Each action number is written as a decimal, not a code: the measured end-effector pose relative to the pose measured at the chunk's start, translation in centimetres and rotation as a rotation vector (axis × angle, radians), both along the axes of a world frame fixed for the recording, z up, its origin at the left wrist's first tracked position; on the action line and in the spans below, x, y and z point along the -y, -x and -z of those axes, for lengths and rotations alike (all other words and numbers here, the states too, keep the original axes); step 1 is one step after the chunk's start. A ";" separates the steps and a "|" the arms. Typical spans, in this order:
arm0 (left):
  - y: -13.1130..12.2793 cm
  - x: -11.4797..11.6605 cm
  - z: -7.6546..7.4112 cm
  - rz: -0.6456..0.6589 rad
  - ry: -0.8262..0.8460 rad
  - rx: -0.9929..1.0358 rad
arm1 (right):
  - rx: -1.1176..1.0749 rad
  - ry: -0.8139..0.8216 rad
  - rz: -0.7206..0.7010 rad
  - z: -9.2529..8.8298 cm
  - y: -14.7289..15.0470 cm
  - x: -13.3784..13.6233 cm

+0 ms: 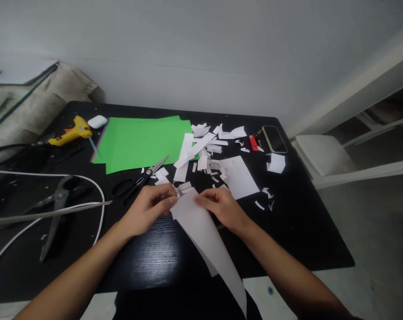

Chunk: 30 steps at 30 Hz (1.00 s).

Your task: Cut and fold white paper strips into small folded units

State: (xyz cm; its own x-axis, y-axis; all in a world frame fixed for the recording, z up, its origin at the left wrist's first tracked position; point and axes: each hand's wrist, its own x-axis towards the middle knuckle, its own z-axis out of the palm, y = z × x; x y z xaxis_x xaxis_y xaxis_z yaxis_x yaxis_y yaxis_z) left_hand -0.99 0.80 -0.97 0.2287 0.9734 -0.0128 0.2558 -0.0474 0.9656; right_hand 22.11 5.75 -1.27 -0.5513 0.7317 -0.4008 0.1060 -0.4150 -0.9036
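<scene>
A long folded sheet of white paper [210,235] hangs between my hands and slants down past the table's front edge. My left hand [155,206] pinches its upper left corner between thumb and fingers. On the upper right edge, my right hand [223,206] grips the sheet, thumb on top and fingers behind. Just beyond my left hand lie black-handled scissors [139,180], their blades pointing away to the right. Cut white paper scraps [204,155] are heaped beyond both hands, and a larger white piece [239,178] rests behind my right hand.
Green sheets [141,142] lie at the back. A yellow glue gun [76,131] and white case [97,122] stand left of them. Large dark shears [59,200] and a white cable [101,209] occupy the left. At right are a red lighter [253,142] and a phone [275,139].
</scene>
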 end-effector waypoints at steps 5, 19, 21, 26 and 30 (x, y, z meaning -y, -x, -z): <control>-0.9 -0.1 0.2 0.026 0.084 -0.031 | 0.056 -0.080 -0.128 0.0 0.6 0.9; 2.8 0.1 -2.2 -0.314 -0.060 0.056 | 0.068 -0.028 -0.253 -2.6 -3.4 -2.8; 3.6 0.8 -2.5 -0.322 -0.028 0.066 | 0.069 -0.077 -0.158 -3.1 -4.0 -3.2; 5.3 1.8 -3.3 0.027 0.146 -0.093 | 0.033 -0.111 0.017 -3.3 -3.9 -3.3; 3.5 1.5 -4.0 0.219 0.146 -0.189 | 0.032 -0.129 -0.137 -3.0 -2.3 -2.4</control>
State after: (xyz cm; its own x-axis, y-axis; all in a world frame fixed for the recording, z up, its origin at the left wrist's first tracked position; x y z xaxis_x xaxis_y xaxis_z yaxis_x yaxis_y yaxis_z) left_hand -4.45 -0.73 3.07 0.4132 0.8860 -0.2106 0.4304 0.0138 0.9025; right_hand 24.38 8.11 1.75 -0.6376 0.6973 -0.3275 0.1832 -0.2757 -0.9436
